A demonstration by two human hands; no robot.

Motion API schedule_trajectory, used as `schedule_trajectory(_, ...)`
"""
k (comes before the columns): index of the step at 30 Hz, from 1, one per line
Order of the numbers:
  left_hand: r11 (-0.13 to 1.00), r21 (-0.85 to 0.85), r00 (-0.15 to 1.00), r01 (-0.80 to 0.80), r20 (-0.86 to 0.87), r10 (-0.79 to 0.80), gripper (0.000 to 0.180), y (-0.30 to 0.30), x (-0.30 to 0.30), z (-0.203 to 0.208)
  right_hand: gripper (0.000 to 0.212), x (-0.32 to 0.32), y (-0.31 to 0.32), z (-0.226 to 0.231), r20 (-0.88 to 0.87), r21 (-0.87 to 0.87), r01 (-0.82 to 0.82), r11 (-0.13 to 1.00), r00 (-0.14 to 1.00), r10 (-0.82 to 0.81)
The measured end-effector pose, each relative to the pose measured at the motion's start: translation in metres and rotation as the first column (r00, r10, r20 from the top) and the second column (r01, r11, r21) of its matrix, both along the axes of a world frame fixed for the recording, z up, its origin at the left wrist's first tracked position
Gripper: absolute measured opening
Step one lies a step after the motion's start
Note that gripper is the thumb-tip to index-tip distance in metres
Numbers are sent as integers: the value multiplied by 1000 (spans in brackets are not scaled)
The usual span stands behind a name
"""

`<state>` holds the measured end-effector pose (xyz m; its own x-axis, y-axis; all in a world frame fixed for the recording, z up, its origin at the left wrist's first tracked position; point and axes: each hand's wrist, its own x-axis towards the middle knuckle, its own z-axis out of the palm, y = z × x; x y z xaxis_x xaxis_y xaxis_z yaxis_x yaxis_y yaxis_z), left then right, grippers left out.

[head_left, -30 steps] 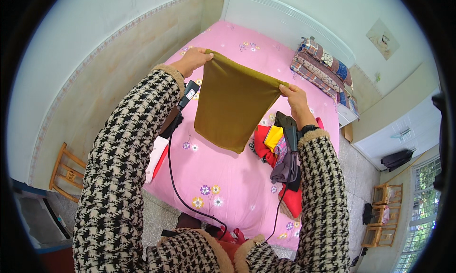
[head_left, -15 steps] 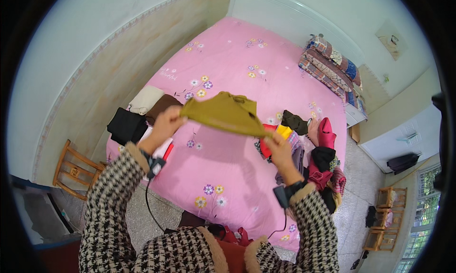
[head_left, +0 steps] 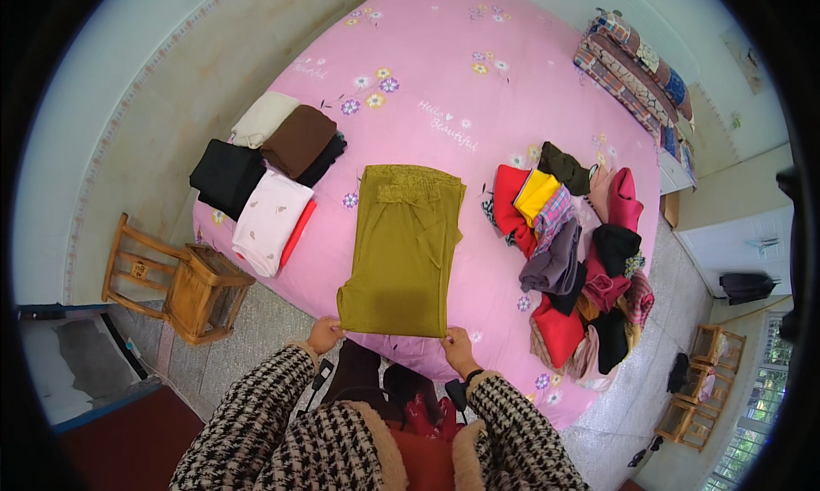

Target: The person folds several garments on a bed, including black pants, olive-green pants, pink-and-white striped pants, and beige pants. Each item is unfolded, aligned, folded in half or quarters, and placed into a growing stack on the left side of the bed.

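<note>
Olive-yellow trousers (head_left: 406, 248) lie flat on the pink bedspread (head_left: 444, 81), folded lengthwise with the waistband at the far end. My left hand (head_left: 325, 333) pinches the near left corner of the leg hems. My right hand (head_left: 457, 347) pinches the near right corner. Both arms wear black-and-white houndstooth sleeves.
A stack of folded clothes (head_left: 269, 171) in black, brown, cream, white and red lies at the bed's left edge. A heap of unfolded clothes (head_left: 576, 252) lies to the right. A wooden chair (head_left: 175, 282) stands on the floor at the left. Folded quilts (head_left: 636, 60) sit at the back right.
The trousers were held up in the air between both hands; now they lie spread flat on the bed, and my hands have come down to the near hem.
</note>
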<state>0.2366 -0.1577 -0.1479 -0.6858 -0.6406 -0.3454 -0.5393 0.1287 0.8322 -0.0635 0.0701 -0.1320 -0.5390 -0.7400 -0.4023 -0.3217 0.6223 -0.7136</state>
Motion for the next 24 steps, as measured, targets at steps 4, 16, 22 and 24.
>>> schedule_trajectory(4, 972, 232, 992, 27, 116, -56, 21, 11, 11, 10, 18, -1, 14, -4, -1, -28, -87, 996, 996, 87)
schedule_trajectory(16, 984, 100, 917, 151, 358, -177, 15, 7, 11, -22, 19, -29, 10, -13, 119, 174, -191, 966, 978, 172)
schedule_trajectory(22, 985, 113, 952, -127, 291, 89, 25, -131, -54, -33, 27, -119, -90, -25, -147, 179, -3, 984, 989, 30)
schedule_trajectory(24, 985, -56, 979, -164, 116, 169, 31, -174, -86, -33, 35, -144, -139, -24, -167, 164, 21, 986, 986, 7)
